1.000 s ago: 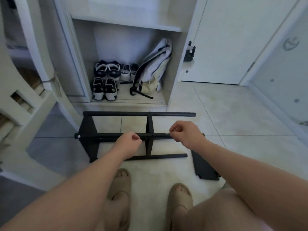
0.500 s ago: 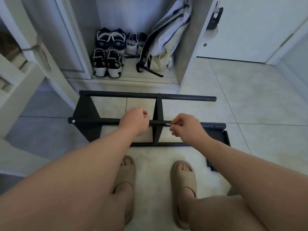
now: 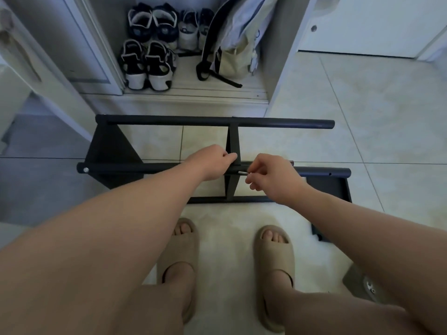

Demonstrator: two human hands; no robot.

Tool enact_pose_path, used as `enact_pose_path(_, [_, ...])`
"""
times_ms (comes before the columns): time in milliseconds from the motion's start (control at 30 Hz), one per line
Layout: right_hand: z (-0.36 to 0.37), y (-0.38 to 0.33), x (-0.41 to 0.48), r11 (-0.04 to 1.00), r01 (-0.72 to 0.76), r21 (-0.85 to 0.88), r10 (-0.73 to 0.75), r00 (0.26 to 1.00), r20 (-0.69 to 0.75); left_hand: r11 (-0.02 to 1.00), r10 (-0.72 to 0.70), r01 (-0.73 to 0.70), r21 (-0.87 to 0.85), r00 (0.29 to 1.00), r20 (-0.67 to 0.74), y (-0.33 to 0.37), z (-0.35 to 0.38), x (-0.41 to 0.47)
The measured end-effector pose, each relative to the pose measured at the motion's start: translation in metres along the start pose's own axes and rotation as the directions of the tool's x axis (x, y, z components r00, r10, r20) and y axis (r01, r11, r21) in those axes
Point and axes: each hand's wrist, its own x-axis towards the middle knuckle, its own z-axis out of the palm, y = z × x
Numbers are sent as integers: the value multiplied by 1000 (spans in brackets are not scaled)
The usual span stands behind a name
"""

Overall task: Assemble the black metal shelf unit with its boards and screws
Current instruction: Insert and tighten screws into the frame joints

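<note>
At the middle rail (image 3: 145, 168) of the black frame (image 3: 217, 122), my right fingers (image 3: 253, 176) pinch a thin silver piece (image 3: 242, 173) to it; my left fingers (image 3: 228, 156) clench that rail beside the frame's upright. The frame rests on the floor (image 3: 362, 105).

No legible txt, brand, label or no. is showing anywhere. Insole patches in the dark sneakers (image 3: 152, 22) are coming through only as blurs, too small to read.
</note>
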Motion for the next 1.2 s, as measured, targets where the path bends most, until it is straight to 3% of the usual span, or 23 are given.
enact_pose_path(200, [3, -1, -2, 998, 24, -53, -23, 1000, 18, 987, -10, 38, -156, 985, 175, 5, -4, 6])
enact_pose_path(300, [7, -3, -4, 984, 74, -159, -69, 997, 35, 984, -19, 53, -172, 982, 189, 6, -4, 6])
enact_pose_path(567, [13, -3, -6, 935, 121, -334, -106, 992, 60, 996, -15, 39, -74, 956, 292, 16, -3, -4])
enact_pose_path(800, [14, -5, -11, 978, 38, -206, -30, 999, 39, 981, -62, 105, -163, 966, 250, 19, 3, -5])
enact_pose_path(1067, [18, -8, -9, 994, -46, -102, 48, 999, 18, 993, -38, 70, -96, 954, 298, 18, -1, -10])
enact_pose_path(1200, [18, -8, -9, 975, 40, -218, -29, 998, 54, 995, -23, 51, -87, 957, 288, 18, -1, -11])
